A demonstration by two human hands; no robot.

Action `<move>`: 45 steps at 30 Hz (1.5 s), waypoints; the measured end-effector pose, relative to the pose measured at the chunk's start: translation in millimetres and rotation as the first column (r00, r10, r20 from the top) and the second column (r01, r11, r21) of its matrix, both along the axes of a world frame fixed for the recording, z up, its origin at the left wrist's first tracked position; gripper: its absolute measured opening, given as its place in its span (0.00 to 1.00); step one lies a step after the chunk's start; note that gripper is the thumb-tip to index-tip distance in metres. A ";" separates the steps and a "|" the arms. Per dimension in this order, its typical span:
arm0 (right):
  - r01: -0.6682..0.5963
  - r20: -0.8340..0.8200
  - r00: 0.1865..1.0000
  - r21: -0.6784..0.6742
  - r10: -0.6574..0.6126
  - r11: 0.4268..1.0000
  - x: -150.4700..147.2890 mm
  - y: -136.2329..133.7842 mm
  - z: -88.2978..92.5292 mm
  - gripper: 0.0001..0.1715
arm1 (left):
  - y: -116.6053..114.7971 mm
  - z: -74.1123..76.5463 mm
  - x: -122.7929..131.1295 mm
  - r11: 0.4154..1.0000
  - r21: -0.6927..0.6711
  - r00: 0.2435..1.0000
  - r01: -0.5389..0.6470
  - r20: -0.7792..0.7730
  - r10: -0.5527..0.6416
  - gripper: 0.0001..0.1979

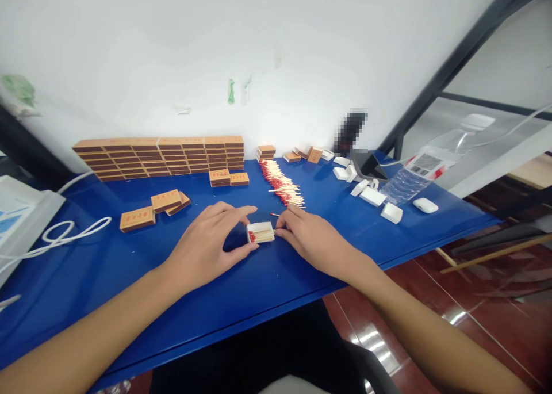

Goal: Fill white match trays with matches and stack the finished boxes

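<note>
Left hand point(204, 238) grips the matchbox tray point(262, 227) on the blue table point(254, 290); right hand point(308, 236), pinched at its right end, appears closed on one of the matches point(261, 236). Judged step: arranging the contents; next move calls for keeping the tray steady.

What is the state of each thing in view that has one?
Shallow white cardboard tray: open, partly filled.
Red-tipped wooden matches: some in the tray, others heaped loose.
Orange-topped cardboard matchboxes: many stacked, a few loose.
Clear plastic bottle: white cap on.
Rounded white plastic case: appears closed.
</note>
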State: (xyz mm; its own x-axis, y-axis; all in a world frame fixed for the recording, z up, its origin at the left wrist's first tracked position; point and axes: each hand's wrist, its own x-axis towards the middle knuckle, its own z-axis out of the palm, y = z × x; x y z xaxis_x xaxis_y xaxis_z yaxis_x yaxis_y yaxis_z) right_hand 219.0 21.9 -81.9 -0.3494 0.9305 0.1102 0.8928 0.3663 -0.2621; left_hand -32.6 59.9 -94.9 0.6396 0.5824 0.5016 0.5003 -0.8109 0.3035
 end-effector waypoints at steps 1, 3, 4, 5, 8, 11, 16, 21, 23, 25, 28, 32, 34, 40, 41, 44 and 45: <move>0.015 0.008 1.000 -0.016 -0.015 1.000 0.1 0.2 0.7 0.07 | -0.2 0.3 0.1 1.000 0.005 1.000 0.001 0.001 -0.001 0.30; 0.042 0.015 0.999 -0.032 -0.041 0.999 2.2 0.4 2.6 0.07 | -0.5 0.6 0.1 1.000 0.013 1.000 0.003 0.004 -0.003 0.30; 0.050 0.011 0.999 -0.022 -0.050 0.998 4.1 0.4 3.9 0.07 | -0.7 0.5 0.0 1.000 0.016 1.000 0.006 0.006 -0.006 0.29; 0.056 0.008 0.998 0.001 -0.056 0.998 6.2 0.3 5.5 0.07 | -0.7 0.3 -0.1 1.000 0.015 1.000 0.008 0.007 -0.008 0.29; 0.064 0.015 0.998 0.105 -0.066 0.992 11.6 -1.5 11.1 0.07 | -0.7 -0.8 -0.6 1.000 0.002 1.000 0.009 0.008 -0.009 0.29; 0.055 0.034 0.998 0.139 -0.060 0.989 8.6 -4.9 16.2 0.07 | -0.5 -1.8 -0.4 1.000 -0.011 1.000 0.004 0.009 -0.004 0.29; -0.001 0.106 0.994 0.098 -0.009 0.995 -16.6 -5.2 15.2 0.07 | -0.6 -2.4 0.7 1.000 -0.012 1.000 0.020 0.003 -0.020 0.29; -0.056 0.119 0.992 0.104 0.044 0.993 -26.6 -2.3 15.1 0.07 | -0.6 -2.0 0.4 1.000 -0.014 1.000 0.013 -0.003 -0.013 0.29; -0.057 0.058 0.997 0.123 0.050 0.991 -19.0 -4.1 16.6 0.07 | -1.1 -1.5 0.4 1.000 -0.023 1.000 0.008 -0.004 -0.008 0.29; -0.053 -0.005 0.999 0.133 0.054 0.990 -8.8 -7.3 17.0 0.06 | -1.6 -1.3 0.5 0.999 -0.040 1.000 0.006 -0.004 -0.006 0.29; -0.073 -0.070 0.994 0.116 0.081 0.991 1.2 -11.9 14.1 0.05 | -2.0 -1.5 0.4 0.998 -0.060 1.000 0.005 -0.004 -0.005 0.29; -0.084 -0.100 0.991 0.085 0.093 0.993 -2.4 -13.2 8.0 0.03 | -1.2 -2.0 0.3 0.999 -0.052 1.000 0.011 0.000 -0.011 0.29; -0.086 -0.107 0.990 0.077 0.094 0.993 -6.8 -11.6 6.3 0.02 | -0.9 -2.0 0.4 0.999 -0.049 1.000 0.012 0.001 -0.012 0.29; -0.086 -0.178 0.979 0.070 0.097 0.994 -8.9 -4.8 5.7 0.02 | -1.2 -1.9 0.9 0.999 -0.040 1.000 0.021 -0.006 -0.021 0.29; -0.079 -0.192 0.977 0.071 0.092 0.994 -7.8 -3.8 5.7 0.02 | -1.3 -1.9 1.0 0.999 -0.041 1.000 0.020 -0.007 -0.021 0.29; -0.067 -0.215 0.973 0.073 0.081 0.995 -5.1 -1.4 5.0 0.02 | -1.7 -1.5 1.4 0.998 -0.051 1.000 0.022 -0.010 -0.023 0.29; -0.070 -0.215 0.973 0.068 0.084 0.995 -4.8 -0.8 4.6 0.03 | -1.8 -1.3 1.4 0.998 -0.053 1.000 0.024 -0.011 -0.024 0.29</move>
State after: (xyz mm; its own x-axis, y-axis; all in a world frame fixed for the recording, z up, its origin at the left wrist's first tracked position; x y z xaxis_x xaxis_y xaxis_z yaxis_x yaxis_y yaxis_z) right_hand 214.2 21.0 -77.3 -0.3813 0.8911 0.2459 0.7855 0.4526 -0.4221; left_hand -31.2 58.1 -96.3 0.6592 0.5924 0.4631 0.4845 -0.8056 0.3410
